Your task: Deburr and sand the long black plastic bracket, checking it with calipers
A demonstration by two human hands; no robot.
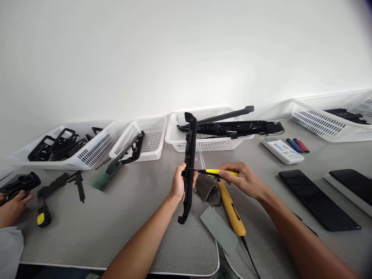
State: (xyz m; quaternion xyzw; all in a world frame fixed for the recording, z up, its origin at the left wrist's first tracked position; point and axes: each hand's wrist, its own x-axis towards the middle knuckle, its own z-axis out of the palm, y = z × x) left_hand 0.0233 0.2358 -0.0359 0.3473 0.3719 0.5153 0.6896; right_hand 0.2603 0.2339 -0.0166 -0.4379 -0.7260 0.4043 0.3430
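My left hand (178, 186) is closed around the middle of a long black plastic trim part (189, 149), held upright above the table. My right hand (244, 179) grips a yellow utility knife (222, 172). Its thin dark blade points left and meets the part just by my left fingers; whether it cuts in is too small to tell. Below the knife lie a rough grey-brown piece (207, 190), a yellow corded tool (232, 209) like a soldering iron, and a flat grey plate (219, 228).
Behind stand white baskets, one (203, 146) with long black parts, another (151, 153) beside it. At right are a white device (281, 150), two lighters (298, 145) and a black phone (318, 199). A co-worker's hand (14, 207) holds a black part at left.
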